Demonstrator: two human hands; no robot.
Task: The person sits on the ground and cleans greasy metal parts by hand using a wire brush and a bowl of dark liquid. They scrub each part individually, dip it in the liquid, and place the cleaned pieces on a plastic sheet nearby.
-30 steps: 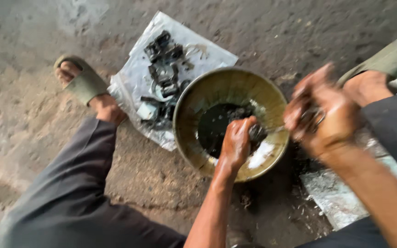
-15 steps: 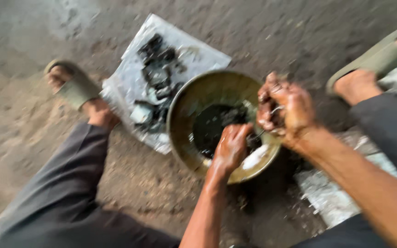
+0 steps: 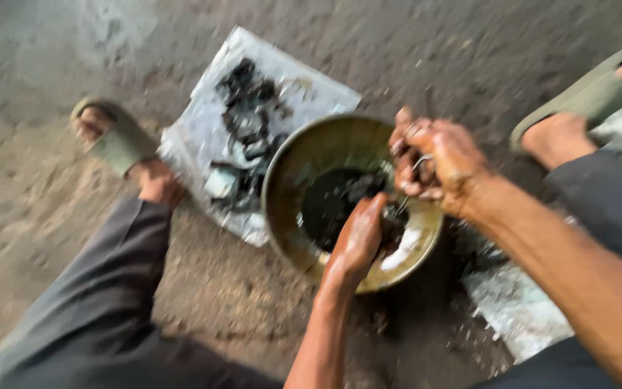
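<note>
A round brass-coloured metal basin (image 3: 282, 180) sits on the ground between my feet, with black oily liquid (image 3: 329, 205) in its bottom. My left hand (image 3: 358, 238) reaches down into the basin, fingertips in the dark liquid; what they hold is hidden. My right hand (image 3: 437, 162), wet and greasy, hovers over the basin's far right rim with its fingers closed on a small shiny metal part (image 3: 419, 162). The picture is blurred by motion.
A crumpled white plastic sheet (image 3: 304, 90) left of the basin carries several black greasy parts (image 3: 250, 133). Another pale sheet (image 3: 520, 310) lies at lower right. My feet wear green sandals, the left (image 3: 113, 140) and the right (image 3: 584, 94). The floor is rough concrete.
My right hand has moved left, from beside the basin to over its rim, keeping its fingers closed. My left hand stays in the dark liquid.
</note>
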